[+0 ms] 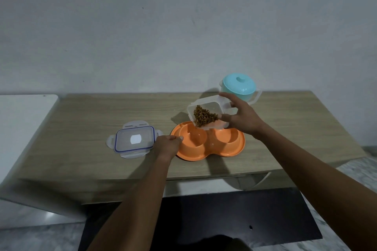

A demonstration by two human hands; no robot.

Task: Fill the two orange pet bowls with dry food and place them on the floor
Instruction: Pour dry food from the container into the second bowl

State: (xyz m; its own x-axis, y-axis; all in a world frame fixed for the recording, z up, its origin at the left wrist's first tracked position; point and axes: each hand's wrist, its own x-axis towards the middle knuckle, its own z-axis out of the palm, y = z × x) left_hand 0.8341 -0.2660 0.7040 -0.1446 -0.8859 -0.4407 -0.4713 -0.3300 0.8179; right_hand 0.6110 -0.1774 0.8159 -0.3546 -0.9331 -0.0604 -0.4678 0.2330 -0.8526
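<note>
Orange double bowl point(210, 146): on wooden table point(91, 118), near its front edge, both wells facing up. Left hand point(166, 144): fingers curled over bowl's left rim, gripping it; fingertips under rim hidden. Right hand point(242, 120): grasps clear container point(204, 106), tilted mouth-down above left well; kibble point(205, 117) heaped at its lower lip. Container hides rear of right well. Falling kibble: cannot tell. Container lid point(133, 139): flat on table, just beside left hand. Teal lidded pot point(238, 85): behind, base hidden.
</note>
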